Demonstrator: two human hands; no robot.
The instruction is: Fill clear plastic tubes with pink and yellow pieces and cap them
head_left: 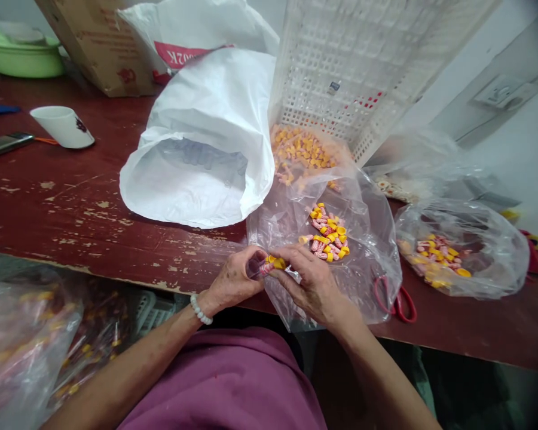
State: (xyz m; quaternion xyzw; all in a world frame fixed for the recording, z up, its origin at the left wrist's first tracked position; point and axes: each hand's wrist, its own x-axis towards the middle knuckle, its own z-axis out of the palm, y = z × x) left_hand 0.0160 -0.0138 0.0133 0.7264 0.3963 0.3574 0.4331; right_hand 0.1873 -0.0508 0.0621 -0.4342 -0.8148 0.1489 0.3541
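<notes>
Pieces [275, 262], pink with yellow ends, were held between two hands at the front edge of one dark red desk [76, 200]; their number could not be told, because the fingers hid part of them. The left hand [240, 276], with one pale beaded bracelet [201, 310] at its wrist, had its grip curled around them, while the right hand [311, 283] had its grip pinched at their yellow ends.

Three heaps of similar pieces showed, each too overlapped to count. One heap [329, 234] lay on clear plastic [370, 230] just beyond the right hand, a second [307, 148] lay behind it beside one white perforated crate [325, 98], and a third [439, 254] sat in one clear bag [500, 254] to the right. One pair of red-handled scissors [397, 303] lay at the plastic's edge. Left of the heaps were one white sack [210, 89] with its mouth open, one white cup [60, 126], one phone [6, 144], one green basin [22, 60] and one cardboard box [101, 51].
</notes>
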